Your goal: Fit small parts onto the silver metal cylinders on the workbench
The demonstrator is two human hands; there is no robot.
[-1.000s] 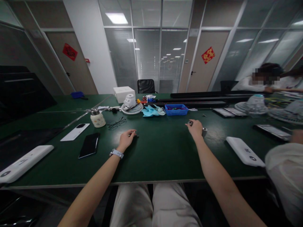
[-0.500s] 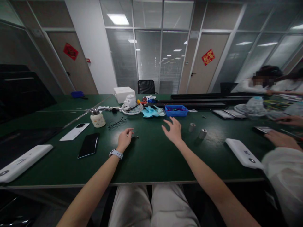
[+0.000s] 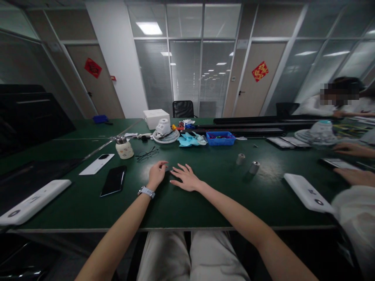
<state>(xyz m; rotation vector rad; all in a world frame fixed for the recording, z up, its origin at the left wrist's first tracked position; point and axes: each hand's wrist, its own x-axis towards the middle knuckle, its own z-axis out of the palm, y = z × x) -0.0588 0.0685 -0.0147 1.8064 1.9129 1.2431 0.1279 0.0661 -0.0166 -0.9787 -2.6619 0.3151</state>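
The green worktop [image 3: 190, 210] spreads out before me; I read the clock from my two grips, twelve being straight ahead. Black bars [image 3: 249, 120] lie along its far side at two o'clock. A co-worker's pale sleeve [image 3: 356, 210] is off towards three, with a white slab [image 3: 306, 191] just beside it, and a matching left slab [image 3: 38, 202] rests between eight and nine. Near twelve stand a white box [image 3: 156, 117] and a white fan body [image 3: 163, 127]; light-blue fan blades [image 3: 190, 140] lie towards one and a blue tray [image 3: 220, 143] just past them. My right grip [image 3: 186, 178] is spread wide, palm down, low over the worktop, with nothing in it that I can see. My left grip [image 3: 156, 173] is loosely curled, thumb near forefinger; I cannot tell whether it has hold of anything. A black phone [image 3: 113, 181] lies at nine and a cream jar [image 3: 124, 149] stands at ten. Towards three, two metal cylinders [image 3: 254, 168] stand upright, slightly apart. Smallest is a dark piece [image 3: 168, 169] between my grips, right by my left fingertips, too blurred to make out
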